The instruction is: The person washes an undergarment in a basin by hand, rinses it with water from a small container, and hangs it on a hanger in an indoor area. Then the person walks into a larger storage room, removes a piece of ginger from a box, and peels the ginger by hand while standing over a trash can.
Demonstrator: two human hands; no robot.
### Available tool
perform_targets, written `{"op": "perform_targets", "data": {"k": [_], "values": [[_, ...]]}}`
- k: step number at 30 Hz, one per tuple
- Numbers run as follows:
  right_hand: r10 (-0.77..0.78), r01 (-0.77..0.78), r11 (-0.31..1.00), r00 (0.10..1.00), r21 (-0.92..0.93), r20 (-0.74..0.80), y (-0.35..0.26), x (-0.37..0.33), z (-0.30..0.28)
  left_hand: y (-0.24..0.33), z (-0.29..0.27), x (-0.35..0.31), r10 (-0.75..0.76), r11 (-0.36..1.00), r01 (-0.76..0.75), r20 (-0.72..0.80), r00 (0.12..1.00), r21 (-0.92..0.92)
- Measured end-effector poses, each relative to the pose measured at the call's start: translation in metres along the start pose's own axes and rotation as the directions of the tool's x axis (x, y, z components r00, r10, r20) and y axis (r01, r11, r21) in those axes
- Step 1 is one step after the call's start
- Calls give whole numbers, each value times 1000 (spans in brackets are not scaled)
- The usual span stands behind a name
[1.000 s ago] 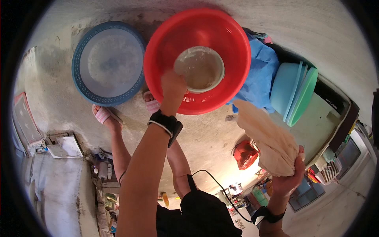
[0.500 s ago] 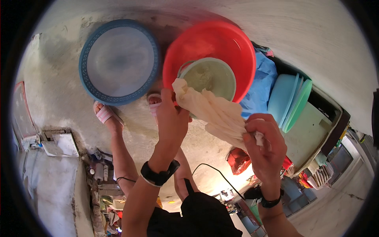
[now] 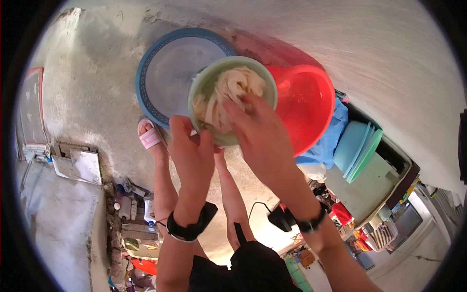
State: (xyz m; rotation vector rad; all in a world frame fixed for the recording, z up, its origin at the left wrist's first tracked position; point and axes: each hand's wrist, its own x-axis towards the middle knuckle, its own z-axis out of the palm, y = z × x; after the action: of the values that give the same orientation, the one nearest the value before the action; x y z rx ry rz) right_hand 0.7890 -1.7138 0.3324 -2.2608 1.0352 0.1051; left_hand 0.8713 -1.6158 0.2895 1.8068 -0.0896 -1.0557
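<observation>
A pale green bucket (image 3: pixel 269 78) holds water and a cream cloth (image 3: pixel 224 90), bunched and partly under the surface. My left hand (image 3: pixel 192 160) is closed at the bucket's near left rim, its thumb and forefinger around the edge; the other fingers are mostly hidden. My right hand (image 3: pixel 260 131) reaches over the near right rim, with its fingertips bent onto the cloth. The bucket overlaps a blue basin (image 3: pixel 146 97) on the left and a red basin (image 3: pixel 314 121) on the right. Cloudy water fills the blue basin.
A wall (image 3: pixel 369 53) rises beyond the basins. To the right, a blue plastic sheet (image 3: pixel 323 141), stacked turquoise basins (image 3: pixel 357 148) and a pale green surface (image 3: pixel 362 187) stand close together. My pink-strapped sandal (image 3: pixel 150 137) rests on the floor, near the blue basin.
The cloth, earlier stretched between both hands, has gone down into the bucket. Relative to the red basin, the bucket appears farther left and larger. My left hand has moved to its rim.
</observation>
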Motion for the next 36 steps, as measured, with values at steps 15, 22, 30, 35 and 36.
{"op": "perform_targets", "data": {"k": [15, 22, 30, 35, 36], "values": [[-18, 25, 999, 978, -32, 209, 26, 83, 171, -109, -54, 100, -33, 995, 34, -19, 999, 90], [212, -61, 953, 836, -298, 507, 55, 112, 212, -116, -55, 121, -85, 996, 85, 15, 996, 14], [89, 243, 896, 720, -371, 688, 49, 121, 231, -127, -73, 139, -97, 991, 94, 24, 995, 92], [-4, 172, 946, 854, -276, 520, 73, 124, 243, -129, -64, 147, -93, 983, 88, 22, 995, 158], [-172, 289, 942, 850, -168, 498, 70, 122, 248, -130, -68, 147, -98, 984, 91, 36, 995, 156]]}}
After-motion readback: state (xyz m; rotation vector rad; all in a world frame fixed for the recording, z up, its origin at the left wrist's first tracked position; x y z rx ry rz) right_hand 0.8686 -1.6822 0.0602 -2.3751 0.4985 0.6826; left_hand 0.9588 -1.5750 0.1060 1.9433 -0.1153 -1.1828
